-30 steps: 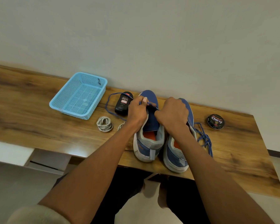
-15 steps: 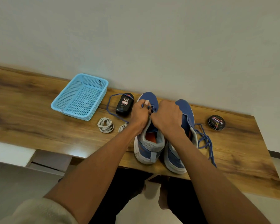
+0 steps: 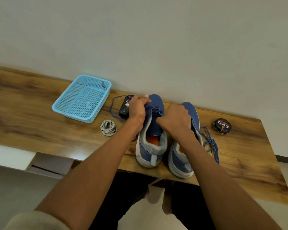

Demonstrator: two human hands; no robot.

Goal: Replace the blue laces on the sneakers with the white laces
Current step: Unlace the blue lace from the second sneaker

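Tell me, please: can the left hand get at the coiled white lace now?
Probably yes, once free: the left hand grips the blue lace; the white lace lies uncovered on the table beside that forearm.

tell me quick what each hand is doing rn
Left hand: pinching the blue lace on the left sneaker.
Right hand: curled at the same lace; grip hidden.

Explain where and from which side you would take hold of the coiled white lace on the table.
Pinch the white lace coil across its bundled strands at one edge, coming from above. It lies flat on the wooden table, apart from the blue basket and the left hand, so a top-down pinch probably lifts all loops together.
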